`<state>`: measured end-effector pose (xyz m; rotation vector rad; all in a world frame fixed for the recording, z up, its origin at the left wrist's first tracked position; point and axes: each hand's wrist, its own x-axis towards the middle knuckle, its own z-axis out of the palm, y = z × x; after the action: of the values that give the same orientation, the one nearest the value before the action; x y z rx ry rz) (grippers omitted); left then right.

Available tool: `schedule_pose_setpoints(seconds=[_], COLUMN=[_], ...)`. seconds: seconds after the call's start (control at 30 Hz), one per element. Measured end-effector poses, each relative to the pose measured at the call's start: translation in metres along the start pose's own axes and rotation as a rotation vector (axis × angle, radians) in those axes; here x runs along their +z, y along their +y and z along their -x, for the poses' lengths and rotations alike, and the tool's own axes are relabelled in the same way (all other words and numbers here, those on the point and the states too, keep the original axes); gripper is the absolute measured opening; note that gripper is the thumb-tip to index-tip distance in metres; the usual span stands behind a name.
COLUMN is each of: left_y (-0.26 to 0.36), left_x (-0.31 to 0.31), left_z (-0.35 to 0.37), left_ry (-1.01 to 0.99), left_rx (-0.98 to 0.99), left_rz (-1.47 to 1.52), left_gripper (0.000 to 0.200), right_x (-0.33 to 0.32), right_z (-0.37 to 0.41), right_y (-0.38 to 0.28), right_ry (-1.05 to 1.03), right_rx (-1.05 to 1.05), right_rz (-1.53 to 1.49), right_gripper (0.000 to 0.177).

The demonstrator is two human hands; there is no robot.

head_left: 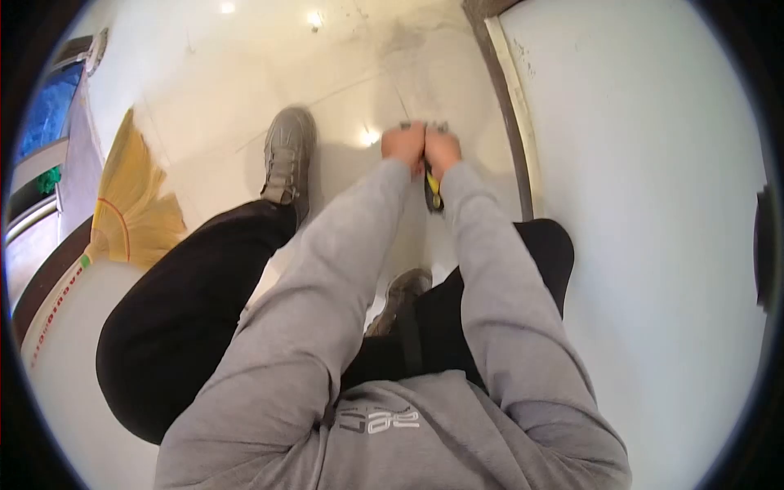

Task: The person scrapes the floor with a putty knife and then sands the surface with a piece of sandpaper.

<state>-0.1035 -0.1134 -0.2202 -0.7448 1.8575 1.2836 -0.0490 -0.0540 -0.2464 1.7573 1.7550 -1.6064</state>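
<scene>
My left hand point(403, 144) and my right hand point(443, 149) are held out in front of me, side by side and touching, low over the tiled floor. Both are closed, with the fingers curled away from view. A tool with a black and yellow handle point(434, 194) sticks out toward me from under my right hand, whose fingers are wrapped round it. The tool's other end is hidden. Small dark bits show beyond the knuckles of both hands, slightly blurred. What my left hand grips is covered by its own fingers.
A straw broom point(131, 200) leans at the left, bristles up. A white panel with a dark frame point(508, 114) stands close on the right. My shoes point(287, 155) rest on the glossy cream floor point(220, 90). Blue and green items point(51, 114) show at far left.
</scene>
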Motion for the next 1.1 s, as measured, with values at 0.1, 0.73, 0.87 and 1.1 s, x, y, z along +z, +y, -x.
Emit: schedule_pose_setpoints(seconds=[0.1,0.73,0.87,1.1], left_y=[-0.032,-0.026,0.007,-0.016], left_x=[0.005,0.013,0.002,0.015], left_z=[-0.03,-0.015,0.012,-0.036], left_ry=[0.104,0.021,-0.005,-0.004], left_rx=[0.117,-0.095,-0.212,-0.02], left_rz=[-0.116,0.104,0.047,-0.056], left_gripper=[0.026,0.033,0.049,0.044], right_x=[0.0,-0.027,-0.016,-0.006], right_z=[-0.01,0.028,-0.017,-0.044], right_y=[0.003,-0.05,-0.01,0.001], right_ry=[0.056,-0.167,-0.141,-0.119], right_rx=[-0.125,0.26,0.105,-0.057], right_rz=[0.174,-0.009,0.088,0.049], right_gripper=[0.053,0.05,0.045,0.048])
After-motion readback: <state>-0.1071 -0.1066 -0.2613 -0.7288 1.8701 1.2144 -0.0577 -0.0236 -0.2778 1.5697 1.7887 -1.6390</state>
